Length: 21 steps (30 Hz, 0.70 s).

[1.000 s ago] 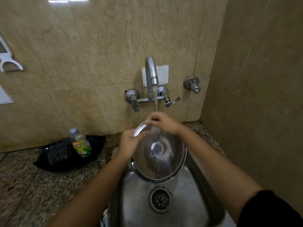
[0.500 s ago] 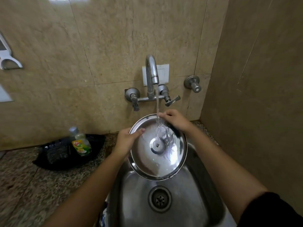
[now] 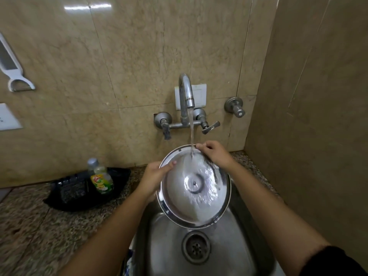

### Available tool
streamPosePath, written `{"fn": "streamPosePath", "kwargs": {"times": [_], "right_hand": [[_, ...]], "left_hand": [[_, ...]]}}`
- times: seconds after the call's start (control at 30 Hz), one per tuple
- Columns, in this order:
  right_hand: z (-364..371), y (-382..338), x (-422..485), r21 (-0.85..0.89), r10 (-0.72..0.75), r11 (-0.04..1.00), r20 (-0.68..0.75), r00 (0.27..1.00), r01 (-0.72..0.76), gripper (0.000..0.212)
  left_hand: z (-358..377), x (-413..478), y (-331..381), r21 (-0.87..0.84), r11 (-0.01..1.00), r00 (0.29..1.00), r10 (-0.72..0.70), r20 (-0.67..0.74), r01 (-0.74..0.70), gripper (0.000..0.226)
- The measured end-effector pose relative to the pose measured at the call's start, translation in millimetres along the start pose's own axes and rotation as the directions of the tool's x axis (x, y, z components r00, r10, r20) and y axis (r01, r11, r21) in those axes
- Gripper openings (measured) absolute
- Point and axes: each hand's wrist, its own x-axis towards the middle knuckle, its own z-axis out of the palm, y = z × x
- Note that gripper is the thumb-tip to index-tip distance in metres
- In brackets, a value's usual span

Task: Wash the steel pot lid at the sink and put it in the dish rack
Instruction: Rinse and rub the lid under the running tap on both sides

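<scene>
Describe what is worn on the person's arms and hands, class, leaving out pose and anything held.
Both forearms are bare, and the left hand and right hand wear no gloves. No ring, watch or bracelet is visible. A black sleeve shows on the right upper arm at the lower right corner of the picture; no sleeve shows on the left arm in view.

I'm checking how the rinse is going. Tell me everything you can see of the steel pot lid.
The steel pot lid is round, shiny metal with a raised rim and a small central rivet inside a ring. It is held tilted above the sink, underside facing up. The left hand grips its left edge and the right hand its far edge. Tap water strikes near the far rim and sheets across it.
</scene>
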Motion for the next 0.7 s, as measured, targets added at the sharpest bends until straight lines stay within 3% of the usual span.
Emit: {"fn": "streamPosePath", "kwargs": {"times": [0.1, 0.2, 0.27, 0.3, 0.37, 0.43, 0.5, 0.57, 0.63, 0.7], "right_hand": [[22.1, -17.1, -2.0, -0.052, -0.085, 0.994, 0.138, 0.987, 0.092, 0.022], [31.6, -25.3, -0.5, -0.037, -0.153, 0.986, 0.146, 0.977, 0.160, 0.019], [26.3, -14.3, -0.9, -0.009, -0.113, 0.994, -0.040, 0.993, 0.113, 0.023], [23.3, -2.0, -4.4, -0.078, -0.069, 0.995, -0.182, 0.981, 0.055, 0.026], [22.4, 29.5, -16.1, -0.309, -0.038, 0.943, -0.475, 0.879, -0.126, 0.030], [28.8, 52.0, -24.3, -0.461, -0.082, 0.854, -0.578, 0.812, -0.242, 0.031], [42.8, 51.2, -22.1, -0.529, -0.109, 0.819, -0.522, 0.846, -0.221, 0.040], [62.6, 32.5, -16.2, -0.590, -0.168, 0.802, -0.379, 0.910, -0.098, 0.058], [87.2, 12.8, -17.2, -0.661, -0.315, 0.737, -0.157, 0.936, 0.137, 0.062], [102.1, 9.5, -33.8, -0.643, -0.410, 0.670, 0.098, 0.907, 0.372, 0.058]], "left_hand": [[7.0, -0.7, 6.9, 0.145, 0.989, 0.995, 0.006, 0.100, -0.021, 0.032], [10.7, -0.4, 5.1, 0.109, 0.992, 0.996, 0.049, 0.077, -0.057, 0.031], [9.3, -0.2, -1.4, 0.052, 0.997, 0.998, 0.054, -0.012, -0.054, 0.030], [7.7, 0.6, -5.9, 0.020, 0.999, 0.997, 0.039, -0.069, -0.038, 0.032], [4.4, 2.4, -14.3, -0.036, 0.999, 0.983, 0.002, -0.183, -0.009, 0.040], [4.9, 1.4, -18.8, -0.036, 0.999, 0.971, 0.001, -0.240, -0.010, 0.046], [11.6, -0.8, -22.4, -0.059, 0.998, 0.971, -0.002, -0.239, -0.012, 0.044], [20.7, -0.7, -24.8, -0.083, 0.997, 0.971, -0.020, -0.240, 0.000, 0.043], [27.8, 2.6, -23.8, -0.064, 0.998, 0.963, -0.030, -0.268, 0.013, 0.042], [28.1, 8.2, -21.6, -0.085, 0.996, 0.947, -0.012, -0.321, -0.016, 0.037]]}}
